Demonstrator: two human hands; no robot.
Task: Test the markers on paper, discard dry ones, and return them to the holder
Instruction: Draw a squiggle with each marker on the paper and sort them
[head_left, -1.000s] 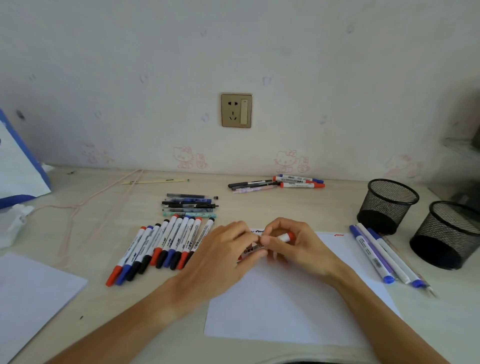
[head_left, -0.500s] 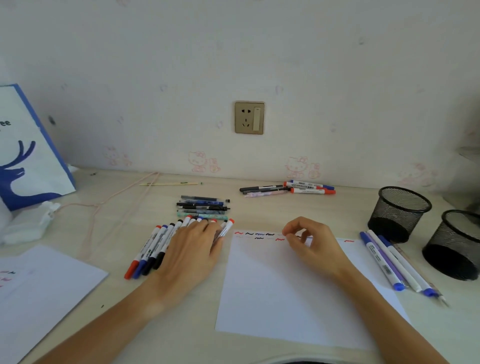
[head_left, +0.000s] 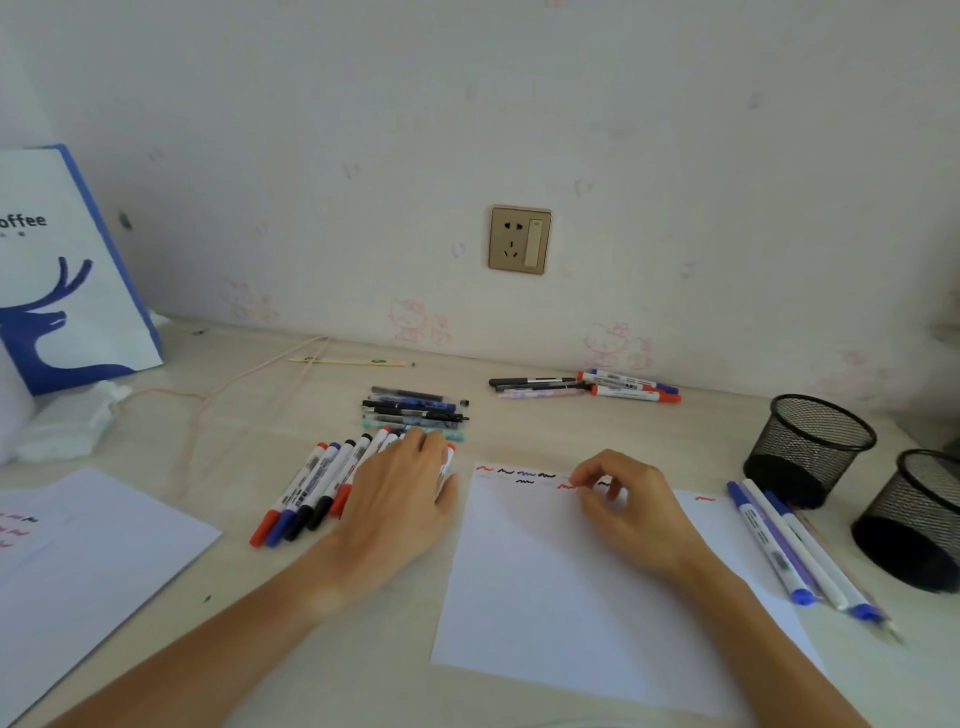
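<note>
A white paper bag (head_left: 67, 270) reading "offee" over a blue deer stands left, while the left hand (head_left: 402, 499) lies flat on the row of capped plastic markers (head_left: 311, 488) beside the scribbled test sheet (head_left: 545, 587), where the right hand (head_left: 628, 506) rests loosely curled, empty, near two black mesh holders (head_left: 808, 441).

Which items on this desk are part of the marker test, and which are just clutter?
In the job:
- row of markers under the left hand
- test sheet with scribbles, right hand resting on it
- three markers right of the sheet
- two mesh holders
- marker group by the wall

Lying about:
- coffee bag
- wall socket
- pink cord
- tissue
</note>
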